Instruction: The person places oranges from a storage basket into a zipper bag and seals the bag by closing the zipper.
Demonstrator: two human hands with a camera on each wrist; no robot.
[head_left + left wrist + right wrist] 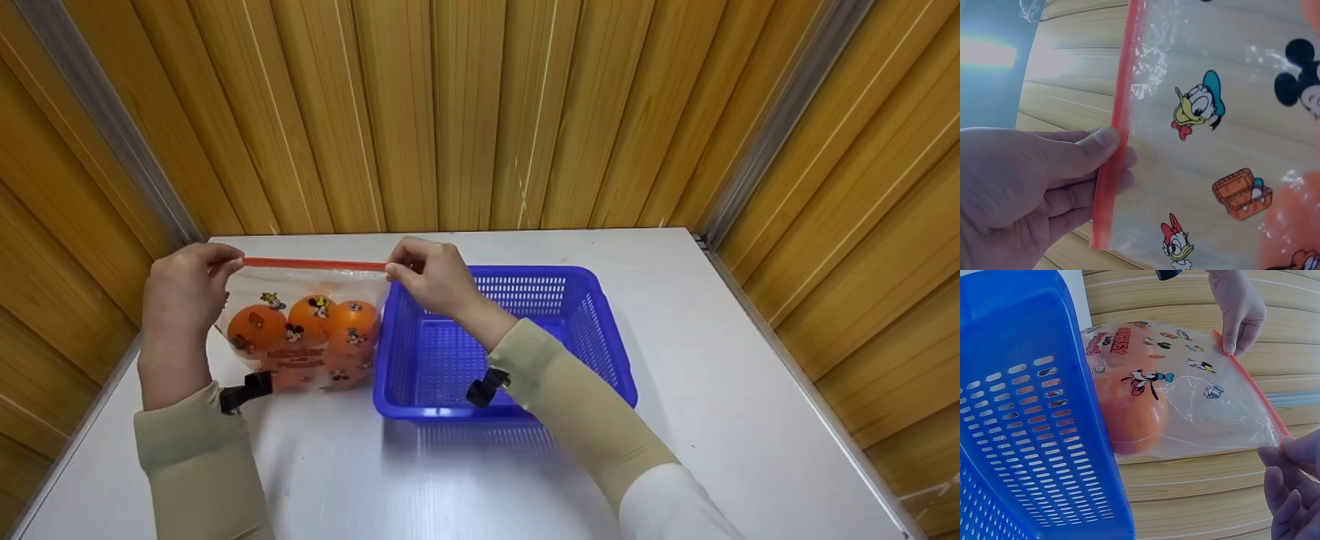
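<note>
A clear zip bag (247,289) with cartoon prints and a red zip strip (315,264) hangs stretched between both hands, several round orange fruits (255,327) inside it. My left hand (184,289) pinches the strip's left end between thumb and fingers; the left wrist view shows the thumb (1098,146) flat over the red strip. At the other end, my right hand (435,277) pinches the bag's corner between thumb and forefinger. In the right wrist view an orange fruit (1134,419) bulges through the plastic beside the basket wall.
A blue perforated basket (615,360) stands on the white table (750,420), right of the bag and under my right forearm. Yellow wood-look panels (465,112) rise at the back and both sides. Black camera mounts (487,386) sit on both wrists.
</note>
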